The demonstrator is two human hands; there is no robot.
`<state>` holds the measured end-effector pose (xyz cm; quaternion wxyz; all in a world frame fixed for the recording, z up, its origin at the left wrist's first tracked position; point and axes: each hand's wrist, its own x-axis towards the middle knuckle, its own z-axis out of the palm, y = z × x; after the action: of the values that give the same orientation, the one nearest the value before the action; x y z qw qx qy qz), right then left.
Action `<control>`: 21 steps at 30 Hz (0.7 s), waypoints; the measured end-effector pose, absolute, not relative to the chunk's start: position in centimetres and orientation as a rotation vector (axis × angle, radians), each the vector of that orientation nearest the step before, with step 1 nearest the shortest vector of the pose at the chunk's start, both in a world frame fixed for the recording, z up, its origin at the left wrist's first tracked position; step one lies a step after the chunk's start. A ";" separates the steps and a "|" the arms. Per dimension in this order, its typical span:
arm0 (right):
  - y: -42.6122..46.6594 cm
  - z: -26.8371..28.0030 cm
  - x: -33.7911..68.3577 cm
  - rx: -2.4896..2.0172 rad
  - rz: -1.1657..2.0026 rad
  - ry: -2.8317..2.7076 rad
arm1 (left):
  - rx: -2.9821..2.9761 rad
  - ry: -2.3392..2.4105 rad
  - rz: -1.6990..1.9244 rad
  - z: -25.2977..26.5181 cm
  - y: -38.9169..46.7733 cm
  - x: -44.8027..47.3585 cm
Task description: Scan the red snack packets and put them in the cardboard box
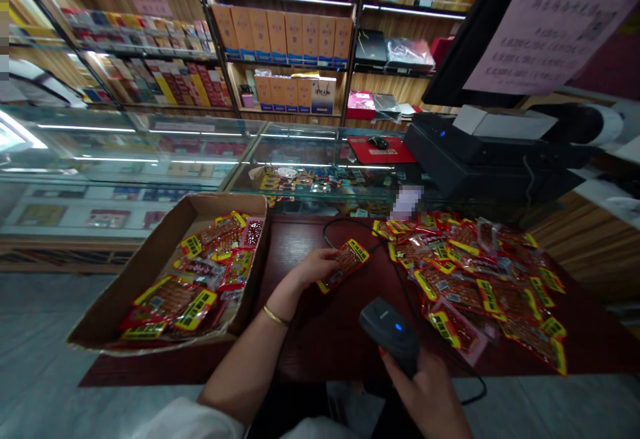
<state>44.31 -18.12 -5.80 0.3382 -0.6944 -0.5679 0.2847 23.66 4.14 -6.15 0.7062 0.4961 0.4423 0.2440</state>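
Note:
My left hand (319, 267), with a gold bangle on the wrist, is closed on the edge of a red and yellow snack packet (349, 262) over the dark red table. In my right hand (423, 382) is a black barcode scanner (389, 332) with a small blue light lit, its head pointing up and left toward the packet. A pile of similar snack packets (465, 272) covers the right side of the table. To the left stands an open cardboard box (125, 272) with several more packets (210, 262) lying in it.
The dark red table (300, 345) ends close to my body. Behind it runs a glass display counter (200, 139) with a red mouse pad (400, 151). A black printer-like machine (470, 152) and a monitor with a paper sheet (535, 32) stand at right. A cable (407, 289) crosses the table.

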 end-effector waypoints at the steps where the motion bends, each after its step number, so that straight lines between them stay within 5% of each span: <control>1: -18.1 -5.6 44.4 -1.805 0.724 -1.492 | 1.111 0.984 0.536 -6.1 4.1 23.6; 21: -17.6 -5.1 44.0 -1.763 0.738 -1.532 | 1.203 0.981 0.466 -6.9 4.0 23.7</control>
<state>43.98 -17.64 -5.11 0.3394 -0.6770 -0.5884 0.2835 23.72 4.00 -6.93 0.6891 0.5379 0.4385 0.2084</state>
